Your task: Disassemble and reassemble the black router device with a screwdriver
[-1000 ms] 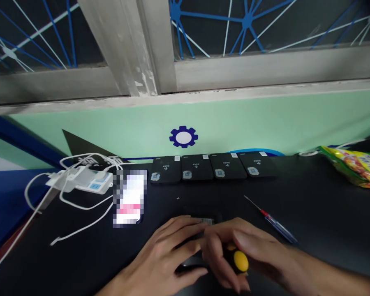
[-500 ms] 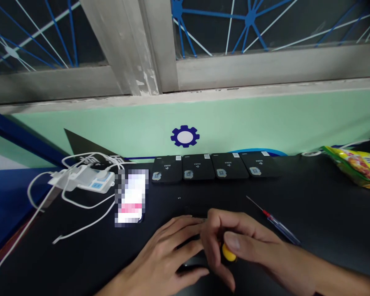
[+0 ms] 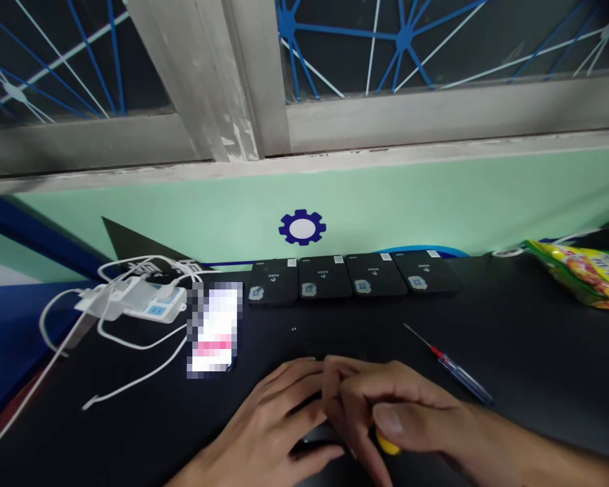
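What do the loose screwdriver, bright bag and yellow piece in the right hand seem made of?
Screwdriver: probably metal shaft, thin and pale; handle likely see-through plastic.
Bag: likely glossy plastic film, creased and shiny.
Yellow piece: perhaps smooth plastic; right hand partly covers it.

Your bare hands and forearms, low in the view.
At 6 o'clock you show your left hand (image 3: 277, 416), with slim, long fingers, rounded knuckles and a smooth back; its wrist runs bare to the edge at 7 o'clock. At 5 o'clock is your right hand (image 3: 411, 399), equally slim-fingered, its thumb carrying a broad, pale, rounded thumbnail (image 3: 394, 419). Your right forearm (image 3: 532, 436), smooth and slender, is bare all the way to the edge at 4 o'clock.
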{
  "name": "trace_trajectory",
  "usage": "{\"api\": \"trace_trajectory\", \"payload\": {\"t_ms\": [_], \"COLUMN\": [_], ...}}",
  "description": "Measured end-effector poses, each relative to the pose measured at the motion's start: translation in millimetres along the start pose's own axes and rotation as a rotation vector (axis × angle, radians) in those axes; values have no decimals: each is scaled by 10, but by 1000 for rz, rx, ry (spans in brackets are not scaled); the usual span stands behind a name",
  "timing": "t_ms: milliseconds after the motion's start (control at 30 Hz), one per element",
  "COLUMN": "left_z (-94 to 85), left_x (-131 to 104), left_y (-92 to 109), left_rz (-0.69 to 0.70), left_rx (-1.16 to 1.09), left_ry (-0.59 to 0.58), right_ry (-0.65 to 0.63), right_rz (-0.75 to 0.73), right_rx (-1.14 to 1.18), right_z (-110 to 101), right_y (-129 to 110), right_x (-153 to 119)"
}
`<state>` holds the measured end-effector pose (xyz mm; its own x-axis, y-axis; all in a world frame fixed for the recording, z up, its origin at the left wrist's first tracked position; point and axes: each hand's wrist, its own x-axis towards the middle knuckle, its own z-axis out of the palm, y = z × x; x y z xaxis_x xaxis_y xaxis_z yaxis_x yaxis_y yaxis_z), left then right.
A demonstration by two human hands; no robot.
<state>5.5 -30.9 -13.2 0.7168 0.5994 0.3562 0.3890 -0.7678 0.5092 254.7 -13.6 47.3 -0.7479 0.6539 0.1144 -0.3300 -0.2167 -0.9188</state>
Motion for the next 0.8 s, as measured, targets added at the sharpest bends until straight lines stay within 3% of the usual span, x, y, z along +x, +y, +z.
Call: {"api": "trace_trajectory", "payload": {"t_ms": [100,233,400,633,800], "left_z": [-4,-24,-35,31,45], "left_x": [1,16,26,5,-7], "left_y": [1,18,19,-14,0], "left_rz": [5,17,12,6,14], "left_rx": [22,30,16,-31,-6], "left_ry": [-11,19,13,33,58], "right_ry": [-14,-5,-107,-22,-33], "right_rz": [26,95,111,62,64], "right_rx": [12,201,422,84,158], "right_z": [29,31,-34,10,45], "right_y": [0,110,180,2,80], "right_x": [-14,-76,-65,-9,-57]}}
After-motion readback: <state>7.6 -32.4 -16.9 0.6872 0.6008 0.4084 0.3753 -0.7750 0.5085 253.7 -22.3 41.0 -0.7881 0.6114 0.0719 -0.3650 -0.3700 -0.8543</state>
